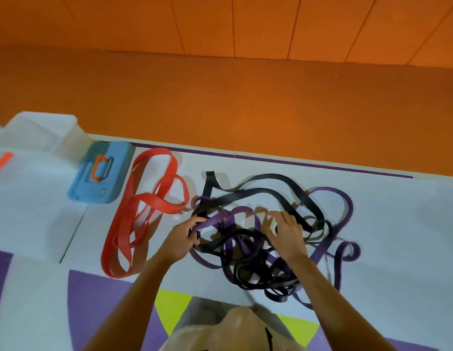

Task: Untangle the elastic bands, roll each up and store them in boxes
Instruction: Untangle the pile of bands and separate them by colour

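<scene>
A tangle of flat black and purple elastic bands (248, 264) is spread over a white mat (397, 224) in the centre and right of the frame, with its loops crossed over one another. Its widest black loop (245, 196) is thrown towards the upper centre, and a purple loop (347, 252) trails off at the right.

The left hand (184, 236) is seen at the left edge of the tangle, its fingers curled round a purple strand (215, 220), which is gripped and raised slightly off the mat. The right hand (287, 234) is laid on top of the tangle just right of centre, palm down, with its fingers extended and slightly spread. The fingertips are blurred, so it cannot be told whether any strand is caught under them.

Flat red elastic bands (157, 203) are laid apart from the tangle, left of centre, in long loose loops. Just beside them, further to the upper left, a blue plastic box with an orange handle (93, 188) is lying flat on the mat. A translucent white container (40, 130) is seen blurred at the far upper left. The upper half of the frame is filled by an orange floor (245, 97).
</scene>
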Available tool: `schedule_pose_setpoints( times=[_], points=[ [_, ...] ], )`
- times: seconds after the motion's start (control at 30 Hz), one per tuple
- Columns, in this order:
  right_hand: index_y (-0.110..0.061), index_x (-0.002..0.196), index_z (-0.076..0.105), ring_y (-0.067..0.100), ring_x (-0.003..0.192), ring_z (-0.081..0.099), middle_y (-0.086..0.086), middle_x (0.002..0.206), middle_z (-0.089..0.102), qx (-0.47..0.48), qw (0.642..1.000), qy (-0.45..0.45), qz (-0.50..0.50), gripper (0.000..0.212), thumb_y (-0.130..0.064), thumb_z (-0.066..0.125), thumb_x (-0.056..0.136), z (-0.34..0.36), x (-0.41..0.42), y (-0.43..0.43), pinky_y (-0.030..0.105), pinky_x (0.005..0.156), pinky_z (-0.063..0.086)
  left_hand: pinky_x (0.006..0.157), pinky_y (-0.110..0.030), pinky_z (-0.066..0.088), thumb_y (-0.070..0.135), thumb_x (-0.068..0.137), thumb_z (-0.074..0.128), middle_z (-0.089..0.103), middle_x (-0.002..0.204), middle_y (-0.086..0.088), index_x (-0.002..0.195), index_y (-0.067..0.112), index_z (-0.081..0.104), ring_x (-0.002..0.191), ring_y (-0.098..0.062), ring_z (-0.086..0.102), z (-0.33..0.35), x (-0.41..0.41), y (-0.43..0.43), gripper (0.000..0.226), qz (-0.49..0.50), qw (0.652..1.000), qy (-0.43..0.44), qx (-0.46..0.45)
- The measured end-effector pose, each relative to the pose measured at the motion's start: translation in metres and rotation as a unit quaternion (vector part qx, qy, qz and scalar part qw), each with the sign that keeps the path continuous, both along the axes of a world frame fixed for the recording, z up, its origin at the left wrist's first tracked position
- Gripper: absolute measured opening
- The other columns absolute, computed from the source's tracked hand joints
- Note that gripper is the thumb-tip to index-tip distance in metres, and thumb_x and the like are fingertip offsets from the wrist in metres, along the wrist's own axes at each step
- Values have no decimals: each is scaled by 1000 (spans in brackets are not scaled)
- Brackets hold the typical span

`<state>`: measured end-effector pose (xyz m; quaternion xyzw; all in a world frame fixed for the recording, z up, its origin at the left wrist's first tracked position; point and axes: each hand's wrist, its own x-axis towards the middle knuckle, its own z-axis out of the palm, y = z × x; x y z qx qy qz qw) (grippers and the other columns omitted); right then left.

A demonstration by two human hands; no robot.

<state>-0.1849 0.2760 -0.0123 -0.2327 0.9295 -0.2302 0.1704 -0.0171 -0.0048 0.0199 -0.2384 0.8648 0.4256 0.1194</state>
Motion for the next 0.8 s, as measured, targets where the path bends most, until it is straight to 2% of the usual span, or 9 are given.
schedule_pose_setpoints(
  times=[0.13,0.27,0.33,0.43,0.5,0.53,0.6,0.7,0.8],
  points=[
    [-19,166,24,29,153,34,9,166,36,-60,979,-188,43,82,-21,73,99,2,-5,-41,49,123,35,100,-38,58,14,109,55,68,132,-3,149,22,54,107,-26,73,2,11,4,40,88,995,39,1],
    [-21,161,37,25,151,41,4,163,43,-67,950,-280,118,75,-31,75,98,-6,7,-65,30,119,35,90,-27,56,18,103,67,69,126,1,144,19,58,104,-21,70,6,13,8,42,176,981,80,10],
    [-25,159,40,25,153,36,5,167,33,-84,950,-280,112,69,-36,72,99,-6,15,-76,36,122,34,87,-22,52,20,101,71,68,127,5,143,20,58,105,-18,68,8,9,12,44,168,982,84,17],
    [-26,159,29,19,140,50,0,148,50,-181,937,-297,38,81,-27,78,95,-4,21,-94,38,118,42,84,-15,55,21,101,71,64,139,5,146,22,54,107,-19,70,13,-3,24,48,84,992,81,56],
    [-26,167,11,15,123,60,0,134,61,-165,942,-286,57,97,-22,77,96,-3,20,-101,36,109,47,87,-15,55,18,102,69,62,144,3,149,19,53,112,-14,69,14,-13,32,49,40,992,94,71],
    [-25,167,10,20,115,66,6,126,67,-152,946,-280,64,95,-19,75,98,-4,18,-103,38,104,52,89,-15,53,12,102,68,63,143,4,149,17,54,117,-8,67,15,-19,35,50,31,990,109,83],
    [-22,163,28,28,106,70,14,120,72,-141,945,-288,61,83,-12,76,96,-4,16,-108,41,100,55,87,-14,53,0,100,65,68,134,8,145,15,57,115,2,67,15,-27,39,47,55,980,132,140],
    [-15,126,70,27,104,71,7,114,76,-87,946,-303,75,43,-27,85,88,-1,12,-110,42,98,56,74,-24,56,-2,105,56,73,122,-2,136,10,60,92,-11,72,10,-23,32,33,204,946,106,230],
    [-10,98,74,31,92,70,10,96,76,-91,948,-302,31,17,-25,79,92,1,4,-103,45,89,57,73,-28,56,-3,102,52,70,112,-4,131,8,63,88,-23,70,-9,-6,19,33,196,972,20,126]
  ],
)
